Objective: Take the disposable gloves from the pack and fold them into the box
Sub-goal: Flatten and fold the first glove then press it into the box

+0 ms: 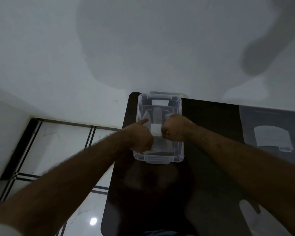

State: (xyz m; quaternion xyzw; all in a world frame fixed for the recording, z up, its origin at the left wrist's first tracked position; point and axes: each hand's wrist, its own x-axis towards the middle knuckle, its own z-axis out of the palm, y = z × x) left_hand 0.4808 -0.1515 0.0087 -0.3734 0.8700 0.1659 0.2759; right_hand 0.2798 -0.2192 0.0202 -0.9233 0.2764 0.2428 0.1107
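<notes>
A clear plastic box (180, 151) stands on the dark table (211, 167) near its far left corner. Thin translucent gloves lie inside it. My left hand (140, 137) and my right hand (175, 128) are both over the box, fists closed on a folded translucent glove (156, 131) held between them. My left forefinger points forward over the box. The pack of gloves (271, 132), grey with a white label, lies flat at the table's right side.
Another loose translucent glove (249, 213) lies on the table at the near right. A white wall rises just behind the table. White floor tiles with dark lines (66, 138) show to the left, beyond the table's edge.
</notes>
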